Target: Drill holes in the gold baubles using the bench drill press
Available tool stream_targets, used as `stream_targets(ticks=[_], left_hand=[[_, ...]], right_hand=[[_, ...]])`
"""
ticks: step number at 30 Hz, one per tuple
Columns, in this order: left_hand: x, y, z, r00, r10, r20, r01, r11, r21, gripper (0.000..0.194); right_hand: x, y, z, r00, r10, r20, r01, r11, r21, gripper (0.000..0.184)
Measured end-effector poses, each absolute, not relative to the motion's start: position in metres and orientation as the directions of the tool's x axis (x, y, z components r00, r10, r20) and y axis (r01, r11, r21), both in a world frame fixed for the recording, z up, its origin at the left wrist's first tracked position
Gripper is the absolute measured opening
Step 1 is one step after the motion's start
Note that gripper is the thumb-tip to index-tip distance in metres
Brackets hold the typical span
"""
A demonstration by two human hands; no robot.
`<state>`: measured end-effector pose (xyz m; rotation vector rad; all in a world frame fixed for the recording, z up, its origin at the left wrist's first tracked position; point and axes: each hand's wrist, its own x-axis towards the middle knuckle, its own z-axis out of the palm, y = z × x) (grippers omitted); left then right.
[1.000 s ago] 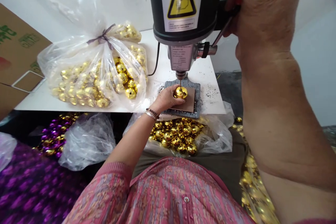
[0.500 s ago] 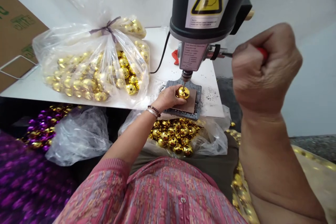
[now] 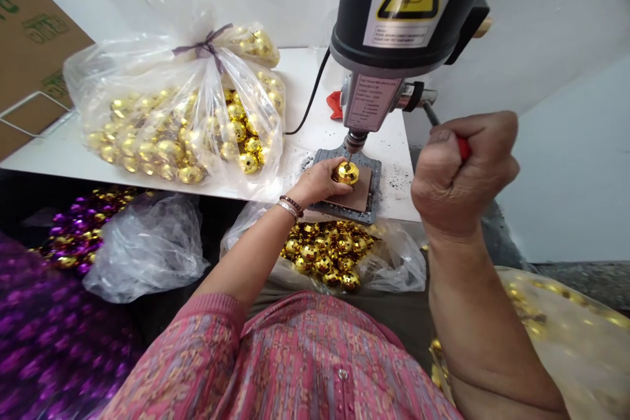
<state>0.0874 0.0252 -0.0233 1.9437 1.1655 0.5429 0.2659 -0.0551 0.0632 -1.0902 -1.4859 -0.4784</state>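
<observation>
My left hand (image 3: pixel 319 185) pinches a shiny gold faceted ball (image 3: pixel 348 174) between thumb and fingers. The ball sits on a brown square pad (image 3: pixel 358 197) on the grey base (image 3: pixel 375 184) of a small bench drill press (image 3: pixel 394 56). Above it is the drill chuck (image 3: pixel 355 141), its thin bit reaching down to the ball's top; I cannot tell how deep it goes. My right hand (image 3: pixel 462 174) is wrapped round the red-ended feed lever (image 3: pixel 464 148) at the machine's right side.
A tied clear bag of gold balls (image 3: pixel 170 151) stands on the white table (image 3: pixel 246 189). Below the table edge, an open bag (image 3: pixel 391 262) of gold balls lies on my lap. Purple and gold balls (image 3: pixel 73 233) are at left, a cardboard box (image 3: pixel 37 33) behind.
My right hand has swung the lever down and inward. My left hand still holds the gold ball under the bit. The whole view has shifted slightly.
</observation>
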Motion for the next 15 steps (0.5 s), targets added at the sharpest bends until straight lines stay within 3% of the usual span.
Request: stream_targets(ticks=[15], left_hand=[[0.089, 0.021, -0.021, 0.463, 0.886, -0.016, 0.537, -0.266, 0.800, 0.043]], right_hand=[[0.257, -0.052, 0.030, 0.200, 0.279, 0.939, 0.824, 0.471, -0.315, 0.022]])
